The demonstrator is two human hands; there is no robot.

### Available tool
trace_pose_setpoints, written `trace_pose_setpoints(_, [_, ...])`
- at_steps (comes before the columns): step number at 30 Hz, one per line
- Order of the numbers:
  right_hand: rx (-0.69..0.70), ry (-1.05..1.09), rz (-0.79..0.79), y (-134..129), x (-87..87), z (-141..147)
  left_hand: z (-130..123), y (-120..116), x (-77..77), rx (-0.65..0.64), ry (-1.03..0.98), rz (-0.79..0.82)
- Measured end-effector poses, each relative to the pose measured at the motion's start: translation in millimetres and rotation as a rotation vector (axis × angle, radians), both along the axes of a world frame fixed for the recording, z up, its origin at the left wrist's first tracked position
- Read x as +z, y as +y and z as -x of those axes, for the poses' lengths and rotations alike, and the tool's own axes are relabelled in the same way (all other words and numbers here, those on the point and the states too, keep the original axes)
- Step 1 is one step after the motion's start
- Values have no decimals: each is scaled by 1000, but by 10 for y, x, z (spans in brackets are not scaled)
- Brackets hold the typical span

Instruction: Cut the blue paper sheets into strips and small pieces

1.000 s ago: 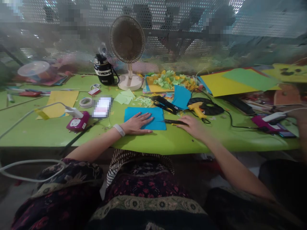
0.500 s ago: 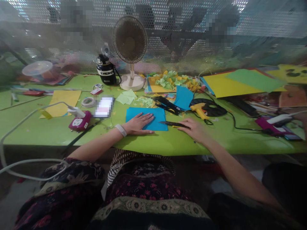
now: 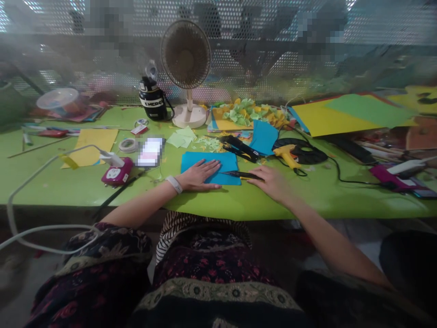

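My left hand (image 3: 198,175) lies flat on a sheet of blue paper (image 3: 227,163), pressing it to the green table (image 3: 300,200). My right hand (image 3: 273,183) rests just right of the sheet and grips the handle of a black and yellow craft knife (image 3: 242,175). The knife's pointed end lies over the sheet's right part. A band (image 3: 175,184) circles my left wrist.
Black scissors (image 3: 239,148), a second blue piece (image 3: 264,137) and a yellow glue gun (image 3: 285,155) lie just beyond my hands. Farther back stand a fan (image 3: 186,54) and a black bottle (image 3: 152,99), with paper scraps (image 3: 242,114) nearby. A magenta power socket (image 3: 118,171) sits left.
The knife and my right hand have shifted left, bringing the knife's tip farther over the blue sheet. My left hand stays flat on the sheet.
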State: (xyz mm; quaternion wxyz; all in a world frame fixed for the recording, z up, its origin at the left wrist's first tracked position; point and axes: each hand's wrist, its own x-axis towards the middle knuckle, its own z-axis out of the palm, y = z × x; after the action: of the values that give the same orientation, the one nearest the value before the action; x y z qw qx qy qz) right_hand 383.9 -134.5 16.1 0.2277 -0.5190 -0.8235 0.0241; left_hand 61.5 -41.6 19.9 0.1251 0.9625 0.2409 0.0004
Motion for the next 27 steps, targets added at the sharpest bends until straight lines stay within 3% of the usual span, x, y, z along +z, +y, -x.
trace_pose_setpoints(4, [8, -24, -11, 55, 7, 52, -43, -20, 6, 4, 0, -2])
trace_pose_setpoints(11, [-16, -18, -4, 57, 11, -128, -233, -28, 33, 29, -8, 24])
trace_pose_setpoints(15, [4, -9, 16, 56, -23, -146, 41, 239, 139, 53, -28, 9])
trace_pose_setpoints(19, [-4, 2, 10, 53, -38, -135, 406, 523, 135, -47, -38, 59])
trace_pose_setpoints(27, [22, -13, 8, 141, 23, 71, 489, 526, -10, -104, -56, 45])
